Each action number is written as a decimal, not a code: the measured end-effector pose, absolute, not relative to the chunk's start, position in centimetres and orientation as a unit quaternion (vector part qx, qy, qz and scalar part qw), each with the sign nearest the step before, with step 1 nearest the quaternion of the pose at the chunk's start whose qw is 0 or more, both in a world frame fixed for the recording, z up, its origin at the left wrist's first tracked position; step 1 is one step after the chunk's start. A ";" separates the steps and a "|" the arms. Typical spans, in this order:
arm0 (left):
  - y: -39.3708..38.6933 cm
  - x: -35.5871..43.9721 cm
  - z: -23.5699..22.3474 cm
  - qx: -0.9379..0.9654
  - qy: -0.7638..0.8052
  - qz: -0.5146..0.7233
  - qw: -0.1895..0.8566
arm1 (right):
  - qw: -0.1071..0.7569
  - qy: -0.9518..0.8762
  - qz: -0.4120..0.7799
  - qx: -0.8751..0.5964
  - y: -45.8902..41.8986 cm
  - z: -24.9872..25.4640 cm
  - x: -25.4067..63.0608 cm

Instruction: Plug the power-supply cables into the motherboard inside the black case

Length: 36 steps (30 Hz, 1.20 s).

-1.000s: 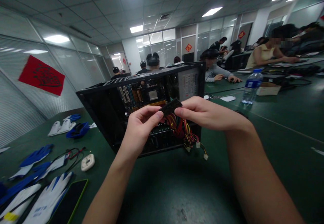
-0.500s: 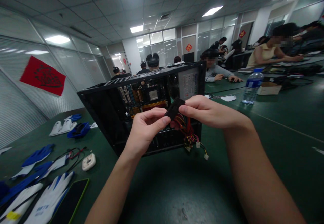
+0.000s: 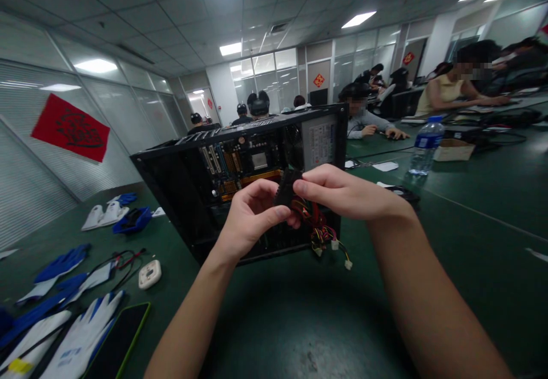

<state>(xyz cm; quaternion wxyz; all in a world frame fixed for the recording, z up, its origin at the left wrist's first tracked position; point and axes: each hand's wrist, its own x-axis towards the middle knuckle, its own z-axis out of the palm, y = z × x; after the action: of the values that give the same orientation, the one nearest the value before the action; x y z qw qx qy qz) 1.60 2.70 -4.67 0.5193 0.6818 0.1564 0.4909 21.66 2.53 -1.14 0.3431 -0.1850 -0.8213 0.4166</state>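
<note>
In front of an open computer case [image 3: 171,190], a black multi-pin cable connector [image 3: 286,188] is held up between my two hands. My right hand [image 3: 342,190] pinches its upper right end between thumb and fingers. My left hand [image 3: 248,216] curls round the lower left end, with the thumb in front and fingertips behind; the exact contact is partly hidden. A bundle of red, yellow and black power cables [image 3: 317,219] hangs just below, ending in white plugs [image 3: 348,265]. Inside the case are a motherboard [image 3: 259,161] and a power supply [image 3: 319,144].
Work gloves [image 3: 85,333], a phone [image 3: 117,339], a white square gadget [image 3: 149,274] and a blue tray [image 3: 132,221] lie on the left of the green table. A water bottle [image 3: 426,146] and a small box [image 3: 454,150] stand at right. Other people sit beyond.
The connector has been turned more upright and shifted slightly left. My right hand has moved left with it, and my left fingers have spread a little, showing fingertips underneath.
</note>
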 end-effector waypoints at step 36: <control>2.2 -0.5 -3.8 0.851 0.262 0.443 0.105 | 0.252 -0.828 0.483 -0.130 3.3 -2.0 21.5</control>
<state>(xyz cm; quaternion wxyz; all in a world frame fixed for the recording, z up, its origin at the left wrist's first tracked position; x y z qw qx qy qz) -0.47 2.21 -3.76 0.1054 0.8509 0.2615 0.4432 21.47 3.34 -2.04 0.2524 -0.1299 -0.8284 0.4828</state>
